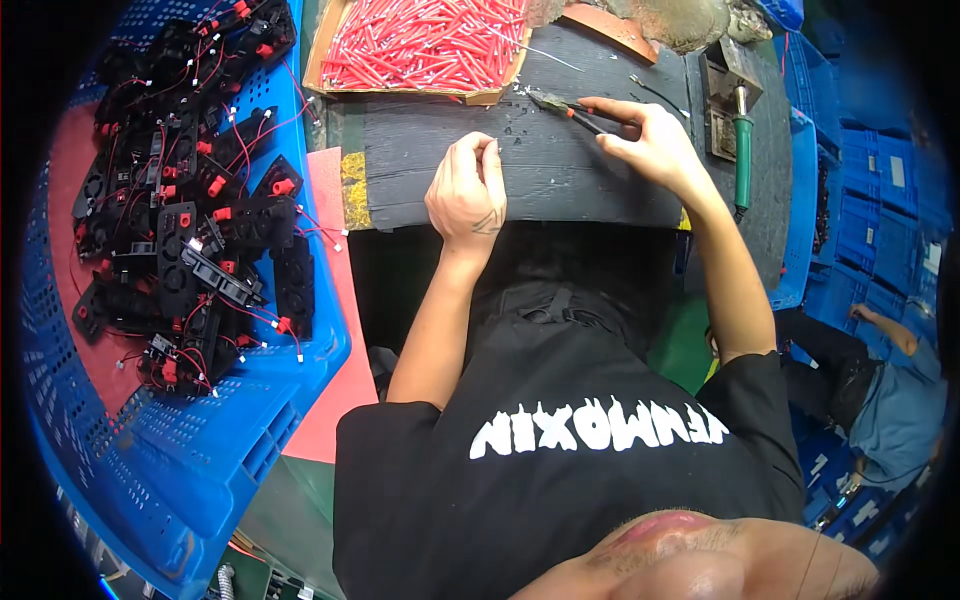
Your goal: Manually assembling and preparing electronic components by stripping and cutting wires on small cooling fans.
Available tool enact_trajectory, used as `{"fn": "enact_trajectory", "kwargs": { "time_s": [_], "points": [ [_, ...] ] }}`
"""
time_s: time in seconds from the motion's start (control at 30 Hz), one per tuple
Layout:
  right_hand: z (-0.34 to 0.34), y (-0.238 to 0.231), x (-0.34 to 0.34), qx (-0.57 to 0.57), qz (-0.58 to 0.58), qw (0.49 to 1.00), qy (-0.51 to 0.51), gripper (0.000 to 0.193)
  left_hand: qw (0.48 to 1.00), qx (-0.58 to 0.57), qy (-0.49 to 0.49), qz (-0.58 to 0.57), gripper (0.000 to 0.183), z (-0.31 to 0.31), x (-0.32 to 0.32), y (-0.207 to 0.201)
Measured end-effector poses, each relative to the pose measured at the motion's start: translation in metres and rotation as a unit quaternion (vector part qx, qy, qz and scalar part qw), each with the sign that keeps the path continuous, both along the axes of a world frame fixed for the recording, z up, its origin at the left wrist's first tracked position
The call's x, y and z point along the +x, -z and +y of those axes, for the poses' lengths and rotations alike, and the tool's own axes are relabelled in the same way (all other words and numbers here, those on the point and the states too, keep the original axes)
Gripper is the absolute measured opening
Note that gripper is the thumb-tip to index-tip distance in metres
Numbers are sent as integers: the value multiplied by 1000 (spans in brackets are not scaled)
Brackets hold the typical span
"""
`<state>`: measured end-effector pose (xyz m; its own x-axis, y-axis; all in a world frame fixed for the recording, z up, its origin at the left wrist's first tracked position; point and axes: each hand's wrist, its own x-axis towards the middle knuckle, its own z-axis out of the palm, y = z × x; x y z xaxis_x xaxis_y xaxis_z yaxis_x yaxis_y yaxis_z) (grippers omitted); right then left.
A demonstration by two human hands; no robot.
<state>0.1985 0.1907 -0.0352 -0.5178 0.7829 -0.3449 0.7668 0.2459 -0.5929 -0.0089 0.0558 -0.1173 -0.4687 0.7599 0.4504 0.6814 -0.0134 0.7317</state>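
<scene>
Over the dark worktop (400, 150), my left hand (466, 190) is closed, thumb and forefinger pinched together. A tiny light speck shows at its fingertips, too small to name. My right hand (655, 148) grips small pliers (572, 113) with black and orange handles. Their greyish jaws point left toward a few scattered bits, and the two handles stand apart. Just beyond both hands is a cardboard box (487, 98) heaped with thin red pieces (420, 45) that have silvery ends. One thin wire-like strand (540, 50) sticks out over the box's right side.
A blue perforated crate (300, 370) at left holds several black parts (180, 260) with red wires. A green-handled soldering iron (742, 160) stands in a metal holder (722, 100) at right. Stacked blue crates (880, 190) and another person (895, 400) are farther right.
</scene>
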Motion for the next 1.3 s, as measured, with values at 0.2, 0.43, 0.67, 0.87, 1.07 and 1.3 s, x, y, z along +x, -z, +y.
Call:
{"fn": "enact_trajectory", "kwargs": {
  "time_s": [0.2,0.43,0.67,0.87,1.07,1.3],
  "points": [
    [12,37,18,-49,138,989,15,53,1000,3,-5,-2,7,0,0,-4],
    [-39,52,0,340,60,938,-15,58,1000,4,-1,1,8,0,-2,-3],
    [-47,60,-4,429,27,903,14,66,1000,13,3,4,9,-1,-1,-4],
    [-40,51,0,486,-49,871,-51,71,1000,6,4,-2,9,-1,-1,-3],
    [-29,30,-10,419,-51,905,-51,64,1000,22,-4,14,9,-1,-2,-2],
    [-17,7,7,361,-71,928,-62,65,1000,19,0,-2,10,-2,-2,-5]
  ]
}}
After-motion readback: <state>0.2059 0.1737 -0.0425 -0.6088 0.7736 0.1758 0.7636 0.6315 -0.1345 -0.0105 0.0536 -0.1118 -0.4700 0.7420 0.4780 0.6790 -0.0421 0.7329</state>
